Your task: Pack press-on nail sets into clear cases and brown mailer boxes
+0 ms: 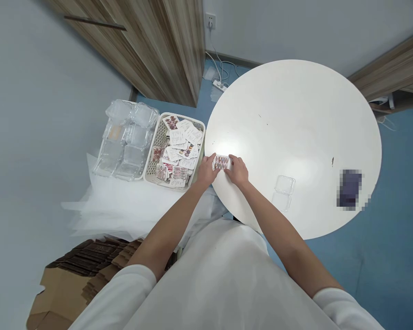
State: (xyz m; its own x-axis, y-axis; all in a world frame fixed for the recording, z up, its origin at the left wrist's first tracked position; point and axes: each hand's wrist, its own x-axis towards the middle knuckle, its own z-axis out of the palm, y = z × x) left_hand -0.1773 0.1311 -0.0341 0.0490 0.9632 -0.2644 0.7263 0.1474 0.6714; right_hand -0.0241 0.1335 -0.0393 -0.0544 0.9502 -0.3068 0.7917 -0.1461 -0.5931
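Near the left edge of the round table, my left hand (pixel 207 171) and my right hand (pixel 237 170) hold a small pack of press-on nails (pixel 221 162) between them. Two rows of shiny, multicoloured nails show on its face. My left fingers close on its left end and my right fingers on its right end. To the right of my right forearm, an opened clear plastic case (pixel 285 185) lies on the table. Just left of my left hand stands a white basket (pixel 151 166) with many printed cards (pixel 177 136) and several nail packs (pixel 179 173) in it.
The white round table (pixel 296 114) fills the right side, with a blurred dark object (pixel 349 189) near its right edge. Another container holds stacked clear plastic cases (pixel 134 135). White sheets (pixel 124 201) and folded cardboard boxes (pixel 64 286) lie lower left. A power strip (pixel 220 85) sits behind the table.
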